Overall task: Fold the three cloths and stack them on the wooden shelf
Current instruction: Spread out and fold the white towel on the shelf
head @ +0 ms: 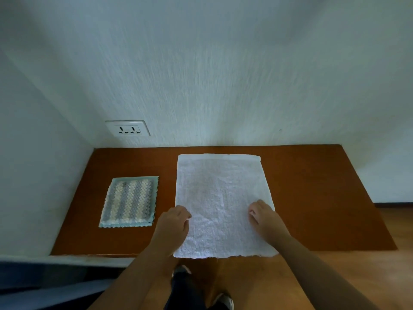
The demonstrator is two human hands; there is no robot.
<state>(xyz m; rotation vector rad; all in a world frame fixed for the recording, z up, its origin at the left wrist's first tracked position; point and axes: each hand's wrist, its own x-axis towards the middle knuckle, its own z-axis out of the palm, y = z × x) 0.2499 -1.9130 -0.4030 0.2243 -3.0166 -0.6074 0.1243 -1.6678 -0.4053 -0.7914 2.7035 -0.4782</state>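
So far, you look roughly a third to two thirds through. Out to the left of your left hand (175, 224), a striped cloth (130, 201) lies folded into a neat rectangle on the shelf (312, 198). A pale blue edge shows around it, and I cannot tell whether that is its own underside or a second folded cloth beneath it.

Between your hands the white cloth (220, 189) lies fully spread and flat, not yet folded. Its far edge runs well beyond your fingers and its near edge reaches the shelf's front, by your wrists. Your left hand has its fingers curled at the cloth's left edge and seems to pinch it. Your right hand (267, 218) has its fingers curled on the cloth by the right edge, likely gripping too, though the hold itself is hidden.

What is left, as I judge it, is to fold this white cloth and set it on the striped one. No other loose cloth is in view.

Beyond your hands the wall (223, 74) closes the back of the shelf, with a socket (127, 128) up and to the left. Below your arms are the floor (357, 276) and your shoes (223, 300). Nothing lies between the white cloth and the striped one, so the path left looks open.
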